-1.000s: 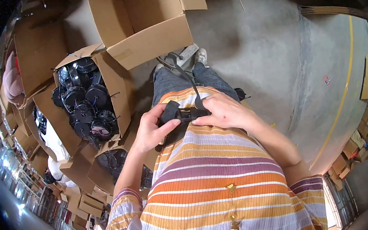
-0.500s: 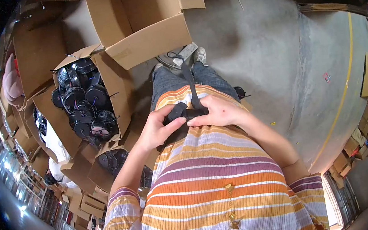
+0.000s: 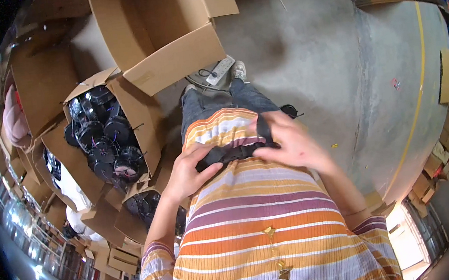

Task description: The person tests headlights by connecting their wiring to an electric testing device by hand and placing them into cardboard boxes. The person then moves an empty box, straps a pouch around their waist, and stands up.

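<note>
A black strap (image 3: pixel 243 151) lies across the front of my striped shirt at waist height. My left hand (image 3: pixel 183 173) is closed on a wider dark part at its left end, thumb on the near side. My right hand (image 3: pixel 295 142), slightly smeared by motion, grips the right part of the strap, and a short length of it stands up by the fingers. Part of the strap is hidden under both hands, so I cannot make out any buckle.
An open cardboard box (image 3: pixel 175 60) stands ahead of my feet, beside a white power strip (image 3: pixel 221 70) with a cable. To the left, another box (image 3: pixel 142 113) holds several black round motor-like parts (image 3: pixel 104 148). One similar black part (image 3: pixel 289 111) rests on the floor by my right leg.
My hands have moved apart, the right one shifting right. The strap's long tail, which hung forward toward the floor, now shows only as a short piece by my right hand.
</note>
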Tool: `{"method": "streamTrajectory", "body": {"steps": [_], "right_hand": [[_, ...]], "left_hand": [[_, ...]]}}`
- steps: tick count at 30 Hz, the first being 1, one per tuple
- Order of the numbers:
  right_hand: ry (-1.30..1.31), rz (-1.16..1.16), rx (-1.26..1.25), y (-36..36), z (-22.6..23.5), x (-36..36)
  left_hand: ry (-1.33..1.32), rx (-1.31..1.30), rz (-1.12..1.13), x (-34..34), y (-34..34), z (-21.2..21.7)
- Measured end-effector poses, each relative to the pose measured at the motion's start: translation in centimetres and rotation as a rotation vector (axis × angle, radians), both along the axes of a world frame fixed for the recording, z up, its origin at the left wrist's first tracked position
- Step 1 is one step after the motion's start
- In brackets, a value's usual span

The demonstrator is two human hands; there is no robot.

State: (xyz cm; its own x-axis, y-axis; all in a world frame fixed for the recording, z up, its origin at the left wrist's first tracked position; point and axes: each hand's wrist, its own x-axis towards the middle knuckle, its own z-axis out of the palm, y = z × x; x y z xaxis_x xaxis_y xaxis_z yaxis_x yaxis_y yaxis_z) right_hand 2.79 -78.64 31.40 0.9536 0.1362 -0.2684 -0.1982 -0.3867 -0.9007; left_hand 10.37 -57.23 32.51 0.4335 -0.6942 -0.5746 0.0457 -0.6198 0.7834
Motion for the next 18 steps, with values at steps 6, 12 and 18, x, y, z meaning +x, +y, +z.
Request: {"method": "streamTrajectory", "body": {"steps": [6,12,18], "right_hand": [[0.517,-0.329,-0.122,-4.1,-3.1,-12.1],[1.271,-0.711,0.257,0.1,-10.1,-27.0],[1.046,-1.536,1.185,5.1,-6.1,-23.6]], "left_hand": [[-0.094,0.014,-0.101,1.7,-0.7,0.2],[-0.411,-0.177,-0.464,2.3,-6.4,0.7],[-0.172,-0.04,-0.488,1.4,-7.0,0.1]]}}
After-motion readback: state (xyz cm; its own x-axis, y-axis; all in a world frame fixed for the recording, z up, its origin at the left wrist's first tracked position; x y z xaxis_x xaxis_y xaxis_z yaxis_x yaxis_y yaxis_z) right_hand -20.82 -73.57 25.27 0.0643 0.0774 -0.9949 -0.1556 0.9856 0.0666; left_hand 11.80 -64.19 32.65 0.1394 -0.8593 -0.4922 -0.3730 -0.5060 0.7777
